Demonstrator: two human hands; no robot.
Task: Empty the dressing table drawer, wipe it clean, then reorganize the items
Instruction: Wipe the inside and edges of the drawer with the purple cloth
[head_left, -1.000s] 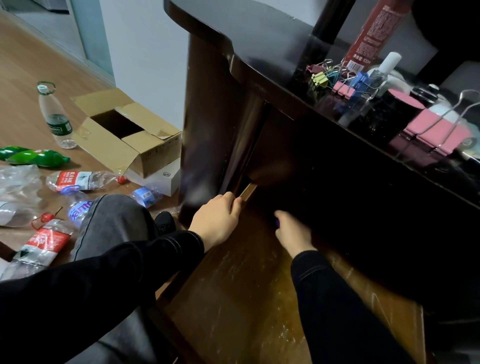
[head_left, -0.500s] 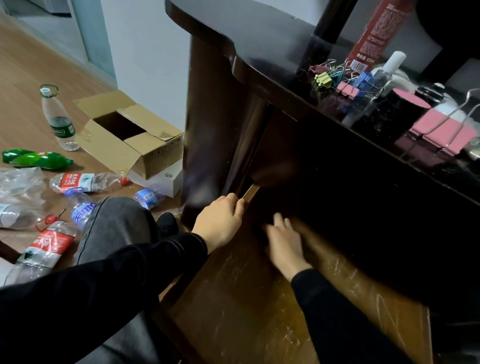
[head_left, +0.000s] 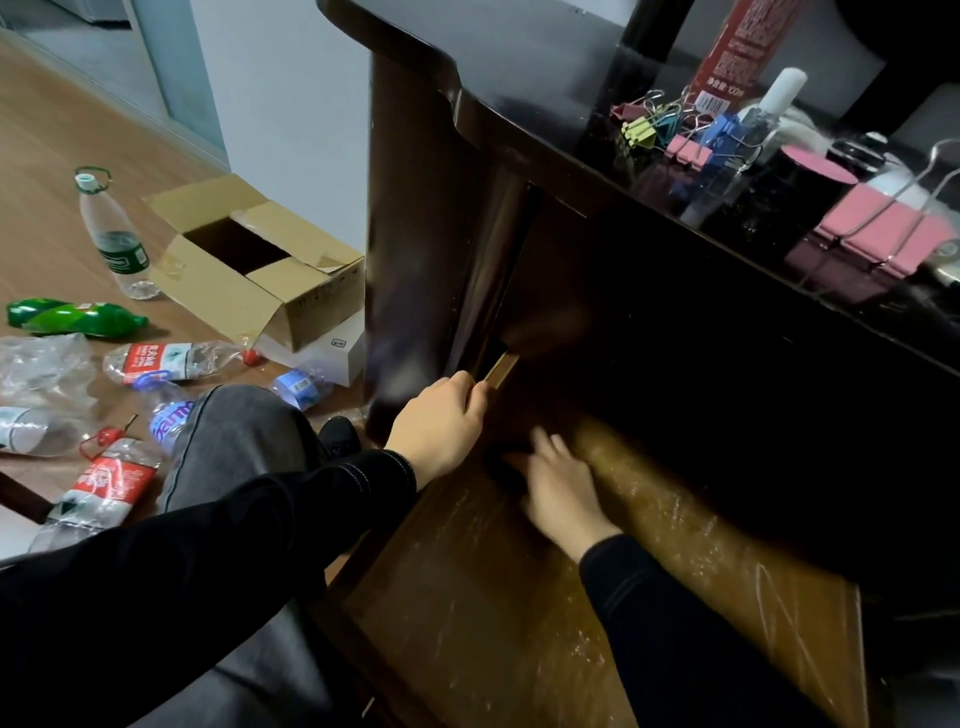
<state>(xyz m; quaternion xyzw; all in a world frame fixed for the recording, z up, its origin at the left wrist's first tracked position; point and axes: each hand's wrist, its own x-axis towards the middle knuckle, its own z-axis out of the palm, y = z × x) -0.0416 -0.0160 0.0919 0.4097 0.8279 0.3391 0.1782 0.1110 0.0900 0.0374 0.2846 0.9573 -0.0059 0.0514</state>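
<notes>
Looking down through the head camera, we note the drawer (head_left: 493, 597) pulled out from under the dressing table (head_left: 519, 62), its scratched wooden floor bare in the near part and in shadow further back.

The left hand (head_left: 436, 431) sits at the drawer's left side, fingers curled over the top of the pale side wall just beside the table's dark leg: a closed grip on the drawer. The right hand (head_left: 561, 483) lies inside the drawer, palm down, fingers stretched forward and flat on the wood, gripping nothing we can make out; it is motion-blurred. A dark shape (head_left: 500, 467) lies by its thumb, and we cannot tell what it is.

On the tabletop, at its right: small coloured binder clips (head_left: 685, 148), large pink clips (head_left: 883, 234), a clear bottle (head_left: 727, 156) with a white cap, a black jar (head_left: 815, 171) with a pink lid, and a red tube (head_left: 737, 47).

On the floor to the left: an open cardboard box (head_left: 249, 265), a green bottle (head_left: 72, 317) on its side, and an upright clear bottle (head_left: 114, 234) among several crushed ones.
</notes>
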